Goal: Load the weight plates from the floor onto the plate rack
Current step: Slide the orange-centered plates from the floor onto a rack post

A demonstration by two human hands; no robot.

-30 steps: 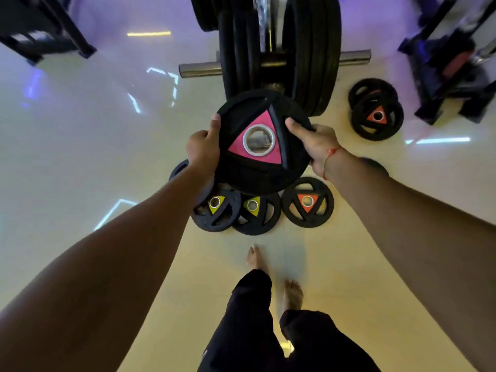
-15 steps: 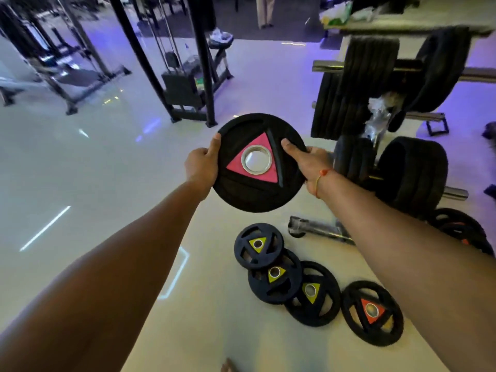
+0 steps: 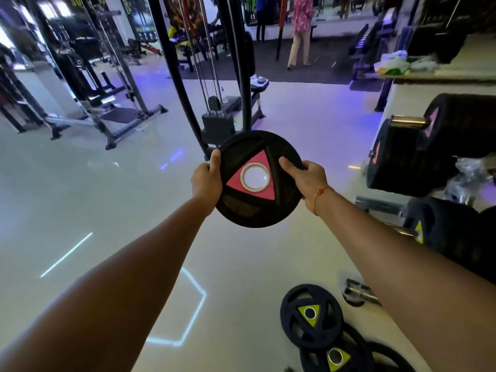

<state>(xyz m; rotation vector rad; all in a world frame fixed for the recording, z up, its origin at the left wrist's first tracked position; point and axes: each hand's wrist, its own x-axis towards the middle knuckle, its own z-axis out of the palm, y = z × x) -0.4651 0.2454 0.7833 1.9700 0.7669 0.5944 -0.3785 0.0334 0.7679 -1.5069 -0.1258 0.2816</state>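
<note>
I hold a black weight plate with a pink triangle [image 3: 257,181] up in front of me at chest height. My left hand [image 3: 207,181] grips its left rim, and my right hand [image 3: 306,181] grips its right rim, thumb on the face. The plate rack [image 3: 408,120] stands at the right, a chrome peg sticking out among large black plates [image 3: 402,159]. On the floor below lie smaller black plates with yellow triangles [image 3: 311,315], overlapping one another [image 3: 336,357].
A cable machine [image 3: 214,103] with black uprights stands straight ahead behind the held plate. More gym frames [image 3: 107,108] stand at the left. A person [image 3: 300,30] walks in the far background. A short chrome bar end [image 3: 359,291] lies on the pale floor [image 3: 80,197].
My head has lifted from the floor, so the plates on the ground slid down in view. The held plate has risen with both hands still on it, and the rack now sits further right.
</note>
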